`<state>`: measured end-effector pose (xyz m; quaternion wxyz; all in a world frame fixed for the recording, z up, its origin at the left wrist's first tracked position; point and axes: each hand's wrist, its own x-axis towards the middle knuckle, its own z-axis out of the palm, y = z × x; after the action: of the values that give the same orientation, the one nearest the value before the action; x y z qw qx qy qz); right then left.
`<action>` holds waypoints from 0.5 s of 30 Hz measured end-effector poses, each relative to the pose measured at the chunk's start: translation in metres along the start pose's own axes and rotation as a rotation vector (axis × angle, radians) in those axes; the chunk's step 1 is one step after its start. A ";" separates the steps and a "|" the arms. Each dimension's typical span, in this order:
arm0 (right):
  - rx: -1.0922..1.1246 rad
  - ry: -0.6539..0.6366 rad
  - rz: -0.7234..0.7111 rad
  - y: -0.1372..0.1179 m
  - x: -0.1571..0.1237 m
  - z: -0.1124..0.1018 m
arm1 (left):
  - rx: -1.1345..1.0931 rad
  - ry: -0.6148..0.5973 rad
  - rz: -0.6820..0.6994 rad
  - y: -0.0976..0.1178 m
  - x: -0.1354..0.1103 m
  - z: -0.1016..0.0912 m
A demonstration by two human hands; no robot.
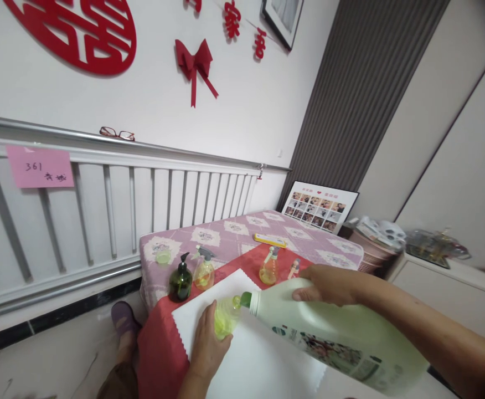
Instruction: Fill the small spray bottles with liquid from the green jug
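My right hand grips a large pale green jug from above. The jug lies tilted on its side, its green spout at the mouth of a small clear bottle. Around that bottle my left hand is closed, holding it at a tilt over a white sheet. Yellow-green liquid shows inside the bottle. Whether liquid is running from the spout I cannot tell. Beyond the left hand stand a dark green pump bottle and a clear spray bottle with some yellow liquid.
Another spray bottle stands on the red cloth, near a yellow box. A pale green cap lies on the patterned tablecloth. A white radiator lines the wall, with glasses on its ledge.
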<state>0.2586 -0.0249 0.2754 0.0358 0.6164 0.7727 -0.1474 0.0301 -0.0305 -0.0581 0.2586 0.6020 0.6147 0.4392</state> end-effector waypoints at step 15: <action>0.614 0.103 -0.119 0.035 0.011 0.028 | -0.015 -0.024 -0.102 0.003 0.003 -0.001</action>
<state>0.2865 -0.0150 0.2401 -0.1999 0.5588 0.7275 -0.3443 0.0303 -0.0284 -0.0545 0.2925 0.5730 0.6381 0.4230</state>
